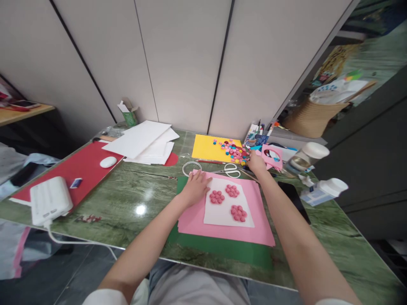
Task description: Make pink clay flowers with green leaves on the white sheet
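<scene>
My left hand (195,188) lies flat with fingers spread on the pink paper (190,220), at the left edge of a white sheet (219,218). On that sheet sit three pink flowers made of small balls: one at the left (216,197), one at the upper right (232,191) and one at the lower right (238,213). Green paper (222,252) shows under the pink. My right hand (257,163) reaches to the right end of a pile of small colourful balls (233,151) on yellow paper (203,146), beside a pink cut-out (271,156). Its fingertips are hidden.
White-handled scissors (232,170), a red pencil (210,161) and a white ring (191,168) lie behind the pink paper. White bottles (327,190) and a dark phone (292,199) are at right. White sheets (143,140), red paper (85,169) and a power bank (51,201) are left.
</scene>
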Motion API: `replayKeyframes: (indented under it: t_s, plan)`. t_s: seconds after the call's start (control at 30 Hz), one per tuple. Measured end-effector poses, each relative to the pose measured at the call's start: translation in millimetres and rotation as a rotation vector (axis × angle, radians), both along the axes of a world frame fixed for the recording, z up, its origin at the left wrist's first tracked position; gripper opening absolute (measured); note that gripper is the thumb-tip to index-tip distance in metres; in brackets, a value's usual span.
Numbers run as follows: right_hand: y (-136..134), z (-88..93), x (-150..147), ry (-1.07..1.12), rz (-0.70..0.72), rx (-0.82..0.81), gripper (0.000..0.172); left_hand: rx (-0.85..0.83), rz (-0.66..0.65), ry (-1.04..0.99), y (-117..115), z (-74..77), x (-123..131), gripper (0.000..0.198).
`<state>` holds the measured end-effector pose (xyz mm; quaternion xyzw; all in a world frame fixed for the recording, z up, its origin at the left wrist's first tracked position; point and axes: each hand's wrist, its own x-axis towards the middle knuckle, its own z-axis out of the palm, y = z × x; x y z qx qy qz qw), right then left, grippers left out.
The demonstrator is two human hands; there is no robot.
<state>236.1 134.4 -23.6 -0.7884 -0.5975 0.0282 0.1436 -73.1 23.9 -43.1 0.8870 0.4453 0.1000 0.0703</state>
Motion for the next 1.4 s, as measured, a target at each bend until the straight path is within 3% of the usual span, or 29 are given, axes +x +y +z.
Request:
replayKeyframes:
  t_s: [0.2, 0.3, 0.37, 0.5, 0.67, 0.83, 1.2, 1.4]
  plan:
    - [-23.3, 22.1, -6.7, 0.09, 0.024, 0.134, 0.051, 0.014, 0.038, -0.185, -3.7, 17.7, 2.8, 0.035]
    - [-59.1, 35.9, -25.6, 0.417, 0.145, 0.256, 0.054, -0.063, 0.086, -0.518, -7.5, 30.5, 9.4, 0.029]
    - [-91.8, 43.5, -44.0, 0.672, 0.266, 0.287, 0.058, -0.207, 0.105, -0.801, -12.3, 36.3, 17.1, 0.025]
    - [-150.1, 50.8, -81.4, 0.93, 0.395, 0.216, 0.063, -0.603, 0.146, -1.28, -26.5, 39.0, 37.7, 0.024]
    - [-171.9, 42.9, -103.2, 1.066, 0.418, 0.179, 0.062, -1.039, 0.211, -1.605, -37.6, 36.8, 54.6, 0.037]
    - [-173.1, 35.8, -106.0, 1.049, 0.446, 0.159, 0.057, -1.145, 0.257, -1.62, -36.0, 34.0, 53.1, 0.037]
    - [-171.6, 36.6, -94.5, 1.155, 0.419, 0.176, 0.063, -0.806, 0.154, -1.371, -34.6, 35.7, 44.4, 0.027]
    - [-169.9, 32.4, -91.8, 1.138, 0.464, 0.144, 0.064, -0.818, 0.047, -1.182, -37.3, 41.5, 42.5, 0.031]
